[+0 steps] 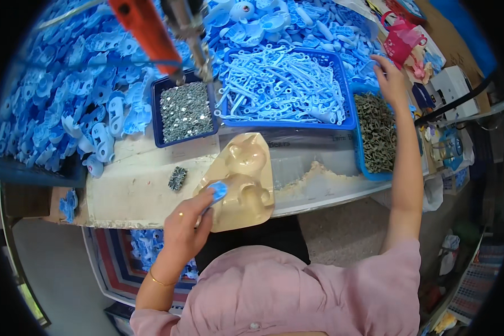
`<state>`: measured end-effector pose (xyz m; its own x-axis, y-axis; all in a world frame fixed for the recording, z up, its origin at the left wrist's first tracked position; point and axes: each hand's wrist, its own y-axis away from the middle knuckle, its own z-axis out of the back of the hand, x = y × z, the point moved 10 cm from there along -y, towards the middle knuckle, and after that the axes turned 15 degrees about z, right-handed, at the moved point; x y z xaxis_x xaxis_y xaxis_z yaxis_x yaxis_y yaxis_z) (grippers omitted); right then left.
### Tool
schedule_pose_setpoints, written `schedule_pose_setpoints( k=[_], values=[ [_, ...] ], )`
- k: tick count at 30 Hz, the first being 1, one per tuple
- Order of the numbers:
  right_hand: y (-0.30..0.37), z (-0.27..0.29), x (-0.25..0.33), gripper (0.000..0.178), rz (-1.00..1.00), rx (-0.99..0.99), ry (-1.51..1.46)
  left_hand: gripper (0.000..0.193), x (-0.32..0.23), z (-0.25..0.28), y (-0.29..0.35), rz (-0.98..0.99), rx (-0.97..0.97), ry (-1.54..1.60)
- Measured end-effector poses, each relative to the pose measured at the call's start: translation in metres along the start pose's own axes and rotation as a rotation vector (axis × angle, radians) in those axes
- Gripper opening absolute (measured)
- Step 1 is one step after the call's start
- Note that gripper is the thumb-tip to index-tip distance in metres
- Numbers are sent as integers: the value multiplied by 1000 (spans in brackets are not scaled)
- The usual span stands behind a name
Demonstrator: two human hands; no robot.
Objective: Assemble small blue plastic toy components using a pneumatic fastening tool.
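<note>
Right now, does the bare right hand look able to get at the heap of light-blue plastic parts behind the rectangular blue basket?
Probably yes: the right hand is stretched out to the right edge of the heap, the basket sits left of the hand, and nothing visible blocks the way.

Pale worktable (131,199) w/ scuffed top, grey flr (341,232) below, narrow bright strip (32,302) at lower L

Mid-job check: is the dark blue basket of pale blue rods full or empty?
Full: the rods lie heaped across the basket, hiding its floor, and some poke over its left edge.
</note>
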<state>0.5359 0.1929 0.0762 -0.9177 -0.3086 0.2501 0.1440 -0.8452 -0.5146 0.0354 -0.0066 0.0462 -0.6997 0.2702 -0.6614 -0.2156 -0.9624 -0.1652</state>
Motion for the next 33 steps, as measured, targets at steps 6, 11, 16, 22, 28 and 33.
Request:
schedule_pose_setpoints(
  k=[6, 11, 16, 22, 28, 33],
  values=[
    [50, -64, 225, 22, -46, 427, -1065, 33, 8, -11, 27, -166, -58, -363],
    [107, -113, 328, 18, 157, 776, -872, 39, 10, -26, 28, -125, -52, -337],
    [114, -110, 349, 20, 550, 481, -492, 39, 11, -30, 31, -147, -43, -292],
    [9, -109, 271, 18, 200, 413, -553, 38, 16, -20, 32, -86, -65, -244],
    [-121, -152, 256, 21, 518, -74, 20, 34, 5, -18, 23, -151, -94, -210],
    [-140, -212, 231, 8, 607, 1, 425, 32, 8, -23, 18, -123, -41, -144]
  ],
)
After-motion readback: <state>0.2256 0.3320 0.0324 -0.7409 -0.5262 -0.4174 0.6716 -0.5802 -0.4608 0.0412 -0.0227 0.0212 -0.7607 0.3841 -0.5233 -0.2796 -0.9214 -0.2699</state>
